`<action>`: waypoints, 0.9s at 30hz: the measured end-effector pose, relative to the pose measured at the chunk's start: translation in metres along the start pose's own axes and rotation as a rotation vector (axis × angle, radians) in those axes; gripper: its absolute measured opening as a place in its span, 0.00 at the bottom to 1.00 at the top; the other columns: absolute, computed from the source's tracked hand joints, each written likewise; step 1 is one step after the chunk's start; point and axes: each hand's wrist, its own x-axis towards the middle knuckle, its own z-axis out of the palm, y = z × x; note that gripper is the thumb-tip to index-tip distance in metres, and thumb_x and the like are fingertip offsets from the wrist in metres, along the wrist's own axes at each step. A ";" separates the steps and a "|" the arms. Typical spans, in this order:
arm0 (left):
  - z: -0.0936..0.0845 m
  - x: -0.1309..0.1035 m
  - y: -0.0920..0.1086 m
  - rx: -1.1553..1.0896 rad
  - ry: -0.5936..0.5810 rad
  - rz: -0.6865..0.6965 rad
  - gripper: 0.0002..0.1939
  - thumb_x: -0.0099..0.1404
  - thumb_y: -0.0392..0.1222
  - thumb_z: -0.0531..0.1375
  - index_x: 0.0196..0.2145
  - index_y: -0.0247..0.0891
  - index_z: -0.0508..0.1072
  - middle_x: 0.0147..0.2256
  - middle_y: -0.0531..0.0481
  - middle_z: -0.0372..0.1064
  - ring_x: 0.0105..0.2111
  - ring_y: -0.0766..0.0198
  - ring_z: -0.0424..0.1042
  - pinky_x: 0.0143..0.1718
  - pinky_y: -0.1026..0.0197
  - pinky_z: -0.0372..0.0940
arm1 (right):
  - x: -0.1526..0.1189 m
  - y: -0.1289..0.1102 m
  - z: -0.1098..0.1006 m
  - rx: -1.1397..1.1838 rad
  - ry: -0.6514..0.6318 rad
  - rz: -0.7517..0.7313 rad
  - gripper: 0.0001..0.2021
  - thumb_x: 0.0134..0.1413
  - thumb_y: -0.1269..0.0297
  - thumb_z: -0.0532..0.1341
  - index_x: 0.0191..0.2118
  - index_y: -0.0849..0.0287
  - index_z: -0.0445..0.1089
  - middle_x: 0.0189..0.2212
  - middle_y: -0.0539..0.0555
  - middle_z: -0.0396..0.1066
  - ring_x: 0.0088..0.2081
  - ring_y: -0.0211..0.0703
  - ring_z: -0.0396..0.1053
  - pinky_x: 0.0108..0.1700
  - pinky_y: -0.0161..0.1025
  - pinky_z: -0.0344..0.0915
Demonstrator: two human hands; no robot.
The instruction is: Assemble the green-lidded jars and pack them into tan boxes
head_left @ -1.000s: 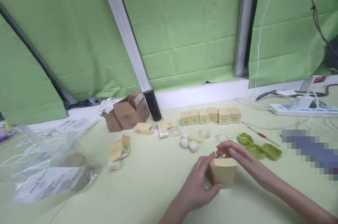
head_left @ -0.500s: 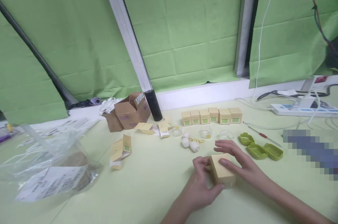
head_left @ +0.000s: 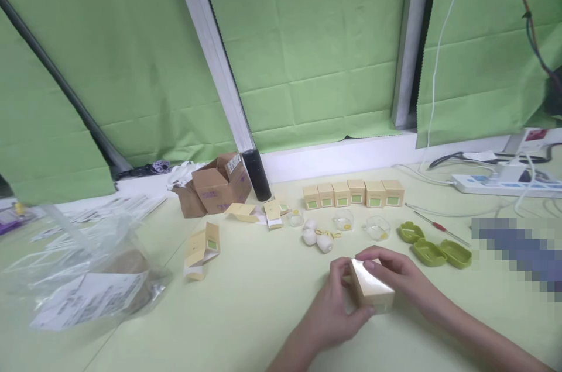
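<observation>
The left hand's [head_left: 327,309] fingers grasp the cream box [head_left: 374,288], its longer top side pointing to the desk's [head_left: 246,313] back edge, slightly left; the right hand [head_left: 406,277] touches the top, grip unclear. Green labels [head_left: 374,203] are unreadable.

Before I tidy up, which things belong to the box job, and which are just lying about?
Probably the job:
small cream cardboard box, held
six matching green-labelled boxes

Probably lying about:
tall black cylinder
white plastic power strip
slim red-and-silver tool
</observation>
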 end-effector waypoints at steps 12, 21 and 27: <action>0.003 0.011 -0.019 -0.015 0.030 0.127 0.35 0.54 0.40 0.62 0.55 0.40 0.49 0.53 0.40 0.58 0.50 0.53 0.62 0.51 0.50 0.58 | -0.004 -0.011 -0.013 -0.443 -0.110 -0.257 0.20 0.42 0.54 0.67 0.43 0.51 0.69 0.40 0.51 0.69 0.45 0.50 0.64 0.47 0.45 0.63; 0.011 0.023 -0.044 0.008 0.108 0.135 0.37 0.53 0.38 0.59 0.55 0.40 0.43 0.55 0.35 0.54 0.44 0.56 0.65 0.50 0.47 0.57 | 0.047 -0.031 -0.117 -0.793 0.553 -0.218 0.26 0.54 0.49 0.57 0.57 0.55 0.59 0.52 0.60 0.64 0.46 0.55 0.68 0.41 0.46 0.70; 0.005 0.017 -0.030 0.116 0.011 0.049 0.25 0.55 0.35 0.56 0.50 0.38 0.54 0.44 0.43 0.62 0.46 0.57 0.63 0.51 0.52 0.57 | 0.093 0.000 -0.192 -0.920 0.654 -0.060 0.20 0.57 0.56 0.57 0.51 0.62 0.64 0.50 0.66 0.65 0.46 0.56 0.67 0.44 0.51 0.66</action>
